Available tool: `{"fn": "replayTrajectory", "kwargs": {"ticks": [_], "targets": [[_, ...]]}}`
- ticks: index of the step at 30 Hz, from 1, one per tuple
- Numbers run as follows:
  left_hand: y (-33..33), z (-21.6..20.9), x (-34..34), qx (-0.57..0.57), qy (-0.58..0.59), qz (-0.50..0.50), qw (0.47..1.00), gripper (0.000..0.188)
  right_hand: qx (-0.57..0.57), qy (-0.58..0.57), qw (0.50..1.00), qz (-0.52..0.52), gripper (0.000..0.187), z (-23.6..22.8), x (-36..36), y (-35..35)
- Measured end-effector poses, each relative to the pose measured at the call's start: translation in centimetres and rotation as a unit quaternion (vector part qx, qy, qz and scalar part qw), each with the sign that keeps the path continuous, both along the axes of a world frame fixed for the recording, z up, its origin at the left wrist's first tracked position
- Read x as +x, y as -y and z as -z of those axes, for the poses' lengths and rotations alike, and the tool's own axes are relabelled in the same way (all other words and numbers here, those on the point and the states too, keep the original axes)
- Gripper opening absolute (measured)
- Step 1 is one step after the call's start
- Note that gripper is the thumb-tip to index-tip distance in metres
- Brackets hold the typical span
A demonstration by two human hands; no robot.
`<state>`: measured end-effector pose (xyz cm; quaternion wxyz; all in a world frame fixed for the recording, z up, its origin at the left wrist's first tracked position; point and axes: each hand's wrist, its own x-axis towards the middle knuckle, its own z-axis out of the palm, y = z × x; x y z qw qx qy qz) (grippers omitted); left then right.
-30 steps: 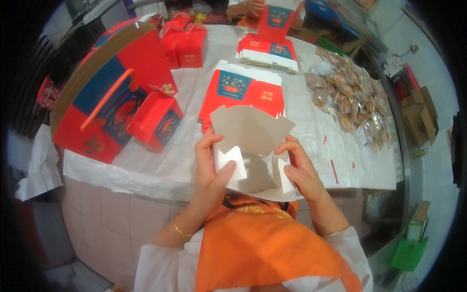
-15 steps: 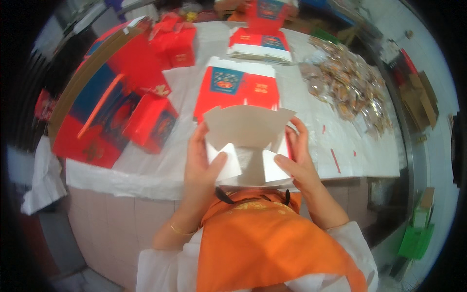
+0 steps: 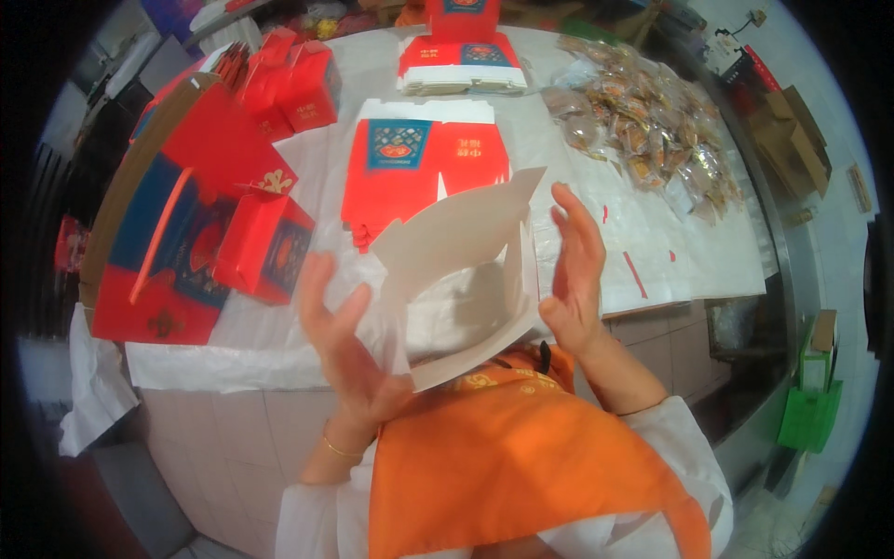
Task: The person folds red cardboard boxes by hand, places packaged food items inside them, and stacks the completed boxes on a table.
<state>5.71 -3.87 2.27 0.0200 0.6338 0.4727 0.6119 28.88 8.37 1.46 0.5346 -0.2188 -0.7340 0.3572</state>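
Note:
An opened-out cardboard box [image 3: 456, 233] with a pale inside stands tilted between my hands at the table's front edge, its open top facing me. My left hand [image 3: 349, 335] is at its left side, fingers spread and the heel of the palm by the near lower corner. At the right side is my right hand [image 3: 579, 279], fingers stretched upward and thumb close to the wall. Neither hand's fingers wrap round the box; exact contact is hard to make out. Just beyond lies a pile of flat red box blanks [image 3: 419, 191] with blue panels.
A large red and blue carton [image 3: 200, 233] with an orange handle stands at left, a small red box [image 3: 265, 247] against it. Further back are folded red boxes [image 3: 307, 93] and another blank stack [image 3: 461, 79]. Wrapped packets [image 3: 643, 121] heap at the far right. Red scraps [image 3: 635, 275] lie nearer.
My fingers have come off the box's walls and spread apart, and my thumbs have left its inner flaps. The box has turned and tilted, and the flaps no longer show folded inward.

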Motion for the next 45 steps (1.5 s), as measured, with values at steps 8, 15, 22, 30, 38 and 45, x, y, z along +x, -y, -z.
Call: {"fn": "replayTrajectory", "kwargs": {"ticks": [8, 15, 22, 30, 38, 45], "targets": [[-0.4, -1.9, -0.7, -0.086, -0.107, 0.067, 0.988, 0.077, 0.267, 0.282, 0.914, -0.121, 0.056, -6.4, 1.3, -2.7], [-1.5, -1.6, -2.1, -0.118, -0.146, 0.036, 0.982, 0.078, 0.324, 0.315, 0.883, -0.130, 0.033, -9.1, 1.1, -3.0], [-1.5, -0.8, -1.6, -0.130, -0.054, -0.019, 0.990, 0.044, 0.179, 0.354, 0.916, -0.064, 0.022, -10.1, 1.4, -2.0], [-2.3, -1.4, -0.1, -0.169, 0.032, -0.004, 0.985, 0.039, 0.159, 0.406, 0.894, -0.103, 0.018, -12.1, 0.1, -1.4], [-2.0, -0.9, -1.1, -0.206, 0.107, 0.083, 0.969, 0.045, 0.073, 0.454, 0.881, -0.116, 0.019, -12.2, -0.4, -2.2], [-2.1, -1.6, 0.6, -0.199, 0.121, 0.090, 0.968, 0.053, 0.111, 0.543, 0.825, -0.116, 0.025, -12.9, -1.6, -2.7]]}}
